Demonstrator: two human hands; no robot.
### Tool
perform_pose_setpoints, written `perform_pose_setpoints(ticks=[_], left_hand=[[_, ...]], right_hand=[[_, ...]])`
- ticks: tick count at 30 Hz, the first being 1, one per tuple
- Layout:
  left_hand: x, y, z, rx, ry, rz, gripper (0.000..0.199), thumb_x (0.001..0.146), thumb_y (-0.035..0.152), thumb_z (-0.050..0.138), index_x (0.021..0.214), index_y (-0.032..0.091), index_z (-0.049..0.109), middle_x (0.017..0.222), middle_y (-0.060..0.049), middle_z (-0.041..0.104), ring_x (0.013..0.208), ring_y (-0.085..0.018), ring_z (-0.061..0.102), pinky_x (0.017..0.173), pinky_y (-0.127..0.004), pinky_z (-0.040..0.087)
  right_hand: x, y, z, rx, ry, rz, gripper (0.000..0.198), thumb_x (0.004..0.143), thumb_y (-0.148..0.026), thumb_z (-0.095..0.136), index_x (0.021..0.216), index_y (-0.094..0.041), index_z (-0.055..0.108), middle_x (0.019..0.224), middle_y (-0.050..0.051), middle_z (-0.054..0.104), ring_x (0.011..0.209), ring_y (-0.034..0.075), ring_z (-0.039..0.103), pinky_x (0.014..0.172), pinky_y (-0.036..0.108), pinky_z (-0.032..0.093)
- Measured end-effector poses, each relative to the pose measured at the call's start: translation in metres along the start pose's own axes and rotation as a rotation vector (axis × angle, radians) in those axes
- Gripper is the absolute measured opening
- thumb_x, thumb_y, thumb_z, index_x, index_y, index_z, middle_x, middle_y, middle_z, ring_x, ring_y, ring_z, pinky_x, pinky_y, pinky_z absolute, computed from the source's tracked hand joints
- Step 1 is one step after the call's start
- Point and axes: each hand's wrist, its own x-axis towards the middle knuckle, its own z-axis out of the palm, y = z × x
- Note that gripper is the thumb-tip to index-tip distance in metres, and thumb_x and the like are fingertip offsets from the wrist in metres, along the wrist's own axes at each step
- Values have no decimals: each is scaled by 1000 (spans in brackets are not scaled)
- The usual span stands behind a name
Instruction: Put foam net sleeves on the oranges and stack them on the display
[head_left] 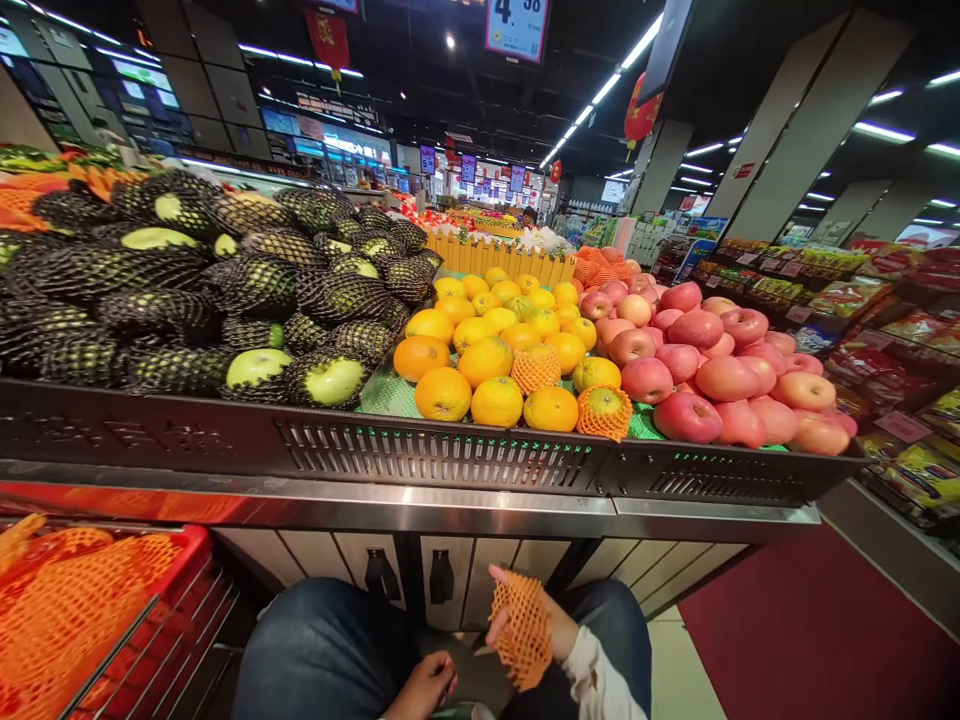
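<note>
head view: right hand (555, 624) has fingers (498, 574) spread inside orange netting (523, 632) while left hand (426, 683) is curled

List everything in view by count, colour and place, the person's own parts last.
Orange foam net: one, orange, on the right hand
Netted fruit: many, green under black nets, left
Oranges: many, orange-yellow, middle, two netted
Apples: many, pinkish red, right
Trays: count unclear, black, beneath the fruit
Fence: one, yellow, behind the oranges
Cart: one, red-rimmed, lower left, orange nets inside
Price signs: several, mostly blue-white, overhead
Lanterns: several, red, overhead
Pillars: several, grey, background
Packets: many, mixed colours, far right
Knees: two, blue-clad, bottom
Left hand: one, bare, bottom centre
Right hand: one, pale-sleeved, right of the left
</note>
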Motion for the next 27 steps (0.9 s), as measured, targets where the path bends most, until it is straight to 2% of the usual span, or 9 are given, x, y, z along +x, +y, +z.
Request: perform_pose_setpoints(ticks=[3,5,8,11,13,15,19,23,27], left_hand=[[-2,5,1,-12,-3,-22,47,62,64,64,59,22,43,55,4,49,52,-10,40,59,-28,33],[-4,8,1,-18,-3,-24,47,62,63,66,58,22,42,55,4,50,52,-10,40,59,-28,33],[-7,10,1,-13,1,-25,45,63,60,66,59,22,42,55,5,49,51,-10,40,58,-28,32],[-9,12,-1,-15,0,-13,41,64,57,65,60,22,44,56,5,49,53,-10,42,59,-28,33],[-10,12,-2,-16,-3,-5,39,65,55,64,60,22,44,56,5,50,54,-11,43,60,-28,34],[-9,12,-3,-14,-1,-1,39,65,54,65,60,22,44,56,5,50,55,-11,43,62,-29,36],[-6,8,-4,-26,-14,23,42,62,60,63,61,22,45,59,4,50,57,-12,45,63,-30,37],[-3,2,-6,-37,-26,30,47,58,66,60,63,22,45,60,4,51,59,-12,46,64,-30,37],[0,-3,-5,-48,-39,23,47,58,67,57,65,22,46,61,3,51,57,-12,43,61,-29,34]], right_hand=[[-40,-75,18,-162,-164,-104,113,76,-56,77,161,-16,16,83,7,72,68,10,64,63,20,47],[-66,-125,35,-365,-100,-269,104,79,-48,77,160,-17,20,103,11,72,74,7,64,68,18,49],[-85,-192,63,-665,289,-618,99,81,-52,73,159,-16,23,127,17,63,82,10,67,74,24,56],[-74,-242,91,-1082,870,-868,83,84,-51,69,151,-12,41,130,17,62,119,22,63,106,39,52],[-55,-266,107,-1294,1104,-771,68,87,-49,66,142,-11,54,133,19,60,132,28,55,114,46,45],[-36,-285,118,-1450,1165,-528,55,89,-45,63,129,-7,63,131,22,59,127,32,58,109,50,48],[-17,-310,125,-1668,1051,-181,37,89,-25,59,118,-2,65,118,23,63,112,33,66,97,49,53],[-16,-328,126,-1763,944,-30,42,85,-18,60,123,-2,62,122,23,64,117,33,64,98,46,52],[-16,-340,127,-1778,939,92,43,83,-27,64,121,-7,65,122,22,65,118,32,64,97,42,53]])
